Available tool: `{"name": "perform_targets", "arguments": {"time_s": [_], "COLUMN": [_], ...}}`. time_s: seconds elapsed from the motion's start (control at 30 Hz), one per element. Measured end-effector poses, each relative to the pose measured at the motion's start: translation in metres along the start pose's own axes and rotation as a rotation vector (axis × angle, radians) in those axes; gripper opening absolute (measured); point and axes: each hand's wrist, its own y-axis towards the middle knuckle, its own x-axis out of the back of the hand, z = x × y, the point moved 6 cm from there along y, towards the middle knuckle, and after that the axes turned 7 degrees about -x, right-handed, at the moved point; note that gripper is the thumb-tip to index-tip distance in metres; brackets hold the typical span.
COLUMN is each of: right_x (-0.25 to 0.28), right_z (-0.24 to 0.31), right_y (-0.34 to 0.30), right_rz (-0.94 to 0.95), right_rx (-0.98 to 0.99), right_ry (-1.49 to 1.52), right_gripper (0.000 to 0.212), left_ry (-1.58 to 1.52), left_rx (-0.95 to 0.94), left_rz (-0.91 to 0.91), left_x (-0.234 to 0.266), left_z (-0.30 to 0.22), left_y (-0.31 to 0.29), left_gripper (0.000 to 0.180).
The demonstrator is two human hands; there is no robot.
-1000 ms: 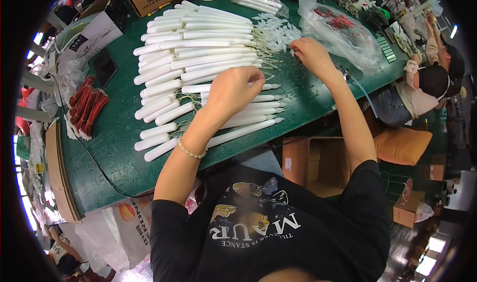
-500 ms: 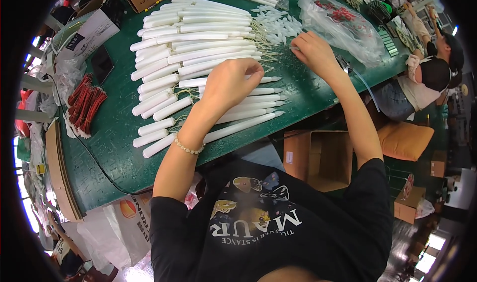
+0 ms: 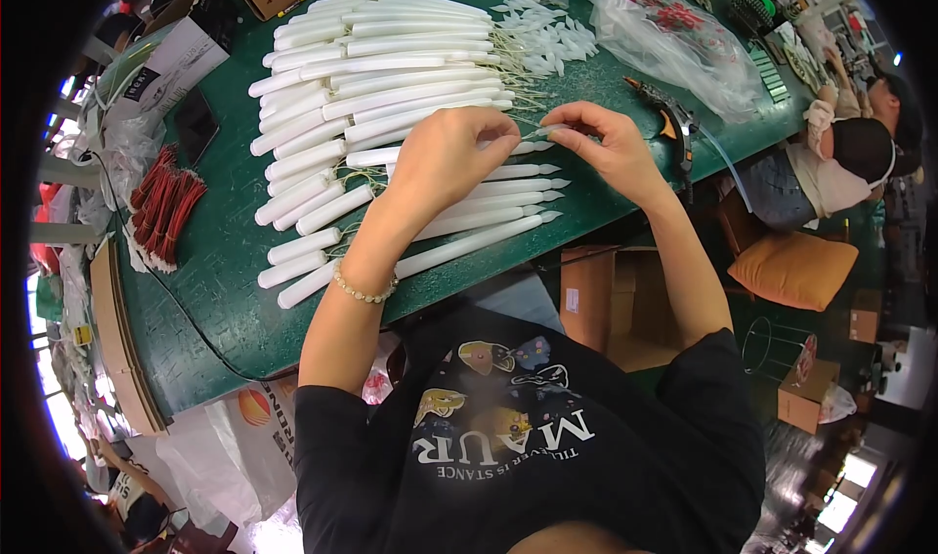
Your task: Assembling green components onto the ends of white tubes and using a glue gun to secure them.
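Observation:
In front of me lie rows of white candle sticks [image 3: 391,70] with thin pale wires [image 3: 513,65] at their right ends. My left hand [image 3: 454,153] is closed in a pinch above the nearer sticks; its fingertips seem to hold a thin wire end, partly hidden. My right hand [image 3: 611,153] pinches a small clear flame-shaped tip [image 3: 553,129] close to the left fingertips. Beyond the hands is a heap of similar loose clear tips [image 3: 542,36]. Several nearer candle sticks [image 3: 484,232] have such tips on their right ends.
A black and orange glue gun [image 3: 674,129] lies right of my right hand. Farther right is a clear plastic bag [image 3: 674,46] with red pieces. Red wire bundles [image 3: 166,207] and a dark phone [image 3: 197,126] lie at left. Another person [image 3: 850,153] sits at the right.
My right hand has come from beside the heap of clear tips toward me and to the left, now holding a tip next to my left hand. The glue gun has come into sight.

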Motion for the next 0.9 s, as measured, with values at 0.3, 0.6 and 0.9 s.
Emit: {"name": "perform_targets", "arguments": {"time_s": [0.3,0.6,0.9], "right_x": [0.004,0.000,-0.014], "right_z": [-0.004,0.002,-0.001], "right_y": [0.000,0.001,-0.001], "right_rz": [-0.012,-0.013,0.013], "right_rx": [-0.006,0.068,-0.028], "right_ry": [0.122,0.024,0.194], "right_gripper": [0.017,0.019,0.016], "left_ry": [-0.018,-0.044,-0.042], "left_rx": [-0.011,0.003,0.016], "left_rz": [0.001,0.012,0.025], "left_x": [0.000,0.001,0.001], "left_z": [-0.001,-0.001,-0.002], "left_y": [0.000,-0.001,0.000], "left_gripper": [0.018,0.019,0.019]}}
